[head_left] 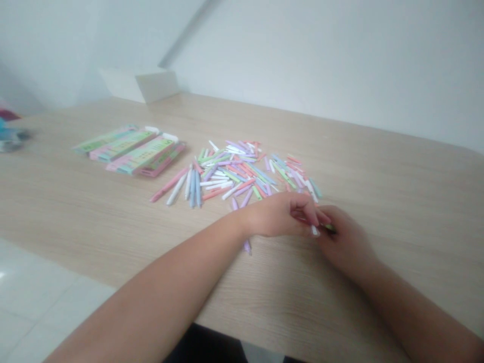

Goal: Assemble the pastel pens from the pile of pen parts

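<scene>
My left hand [282,214] reaches across to the right with curled fingers, and a small white-tipped piece [315,231] pokes out below them. Against its fingertips lies my right hand [346,242], closed around a small green piece [330,228] with a dark shadow under it. Blur and the fingers hide most of both pieces. Just beyond the hands spreads a pile of short pastel sticks [234,174] that look like pen parts, in white, purple, green, coral and blue. Purple pens [246,247] lie partly under my left wrist.
Left of the pile, a pink pen [170,185], a white pen [176,189] and blue pens [195,189] lie side by side. Several pastel cartons [139,154] lie farther left. A white folded card [157,85] stands by the wall. The wooden table [113,227] ends at the near left.
</scene>
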The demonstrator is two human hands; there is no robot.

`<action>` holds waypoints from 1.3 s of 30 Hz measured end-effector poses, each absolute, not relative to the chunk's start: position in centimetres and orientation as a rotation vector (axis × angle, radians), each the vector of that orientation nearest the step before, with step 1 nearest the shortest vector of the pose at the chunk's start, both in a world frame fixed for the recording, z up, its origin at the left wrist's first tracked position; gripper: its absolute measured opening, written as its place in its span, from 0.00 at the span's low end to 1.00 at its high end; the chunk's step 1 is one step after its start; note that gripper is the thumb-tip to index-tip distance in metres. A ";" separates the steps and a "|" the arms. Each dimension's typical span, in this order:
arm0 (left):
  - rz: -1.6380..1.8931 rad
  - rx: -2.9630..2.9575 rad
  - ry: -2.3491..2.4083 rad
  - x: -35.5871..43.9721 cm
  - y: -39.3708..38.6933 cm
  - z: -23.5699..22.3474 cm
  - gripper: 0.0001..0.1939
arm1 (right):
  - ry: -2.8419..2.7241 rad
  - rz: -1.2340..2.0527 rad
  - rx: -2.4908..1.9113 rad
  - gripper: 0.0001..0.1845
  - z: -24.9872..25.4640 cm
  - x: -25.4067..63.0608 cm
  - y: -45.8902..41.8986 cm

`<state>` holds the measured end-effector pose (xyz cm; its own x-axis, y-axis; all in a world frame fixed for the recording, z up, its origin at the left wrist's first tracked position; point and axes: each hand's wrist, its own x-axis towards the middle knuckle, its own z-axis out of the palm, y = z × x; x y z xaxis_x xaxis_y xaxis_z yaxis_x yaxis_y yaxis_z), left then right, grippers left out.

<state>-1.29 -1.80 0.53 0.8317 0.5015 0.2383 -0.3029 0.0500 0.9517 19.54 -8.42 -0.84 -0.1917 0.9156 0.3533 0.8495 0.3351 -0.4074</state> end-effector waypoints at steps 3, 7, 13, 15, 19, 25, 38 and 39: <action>0.620 1.388 0.166 -1.3 -1.8 0.6 0.08 | -2.077 0.192 -1.552 0.08 -1.1 19.7 -8.3; 0.683 1.333 0.200 -1.3 -1.9 0.8 0.09 | -2.085 0.192 -1.558 0.09 -1.2 19.6 -8.4; 0.888 1.359 0.421 -1.4 -1.4 1.4 0.17 | -2.022 0.167 -1.526 0.12 -0.8 18.9 -9.1; 0.905 1.405 0.474 -1.4 -1.1 1.4 0.19 | -2.018 0.159 -1.508 0.13 -0.7 18.7 -9.2; 0.856 1.582 0.582 -1.9 -0.8 1.4 0.21 | -1.964 0.188 -1.545 0.13 -0.5 18.8 -8.8; 0.544 2.350 0.941 -3.6 -0.6 1.5 0.22 | -1.783 0.176 -1.702 0.17 0.2 20.1 -8.0; 0.393 2.619 0.904 -4.6 1.0 0.3 0.10 | -2.381 0.334 -1.522 0.12 1.2 23.6 -7.2; 0.415 2.614 0.895 -4.7 1.2 0.2 0.10 | -2.413 0.343 -1.525 0.12 1.3 23.9 -7.1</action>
<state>-4.70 1.19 0.24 0.7583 0.6320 0.1601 0.5307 -0.7410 0.4115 23.93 -7.11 1.32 -0.4118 0.9061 0.0966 0.8432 0.4191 -0.3366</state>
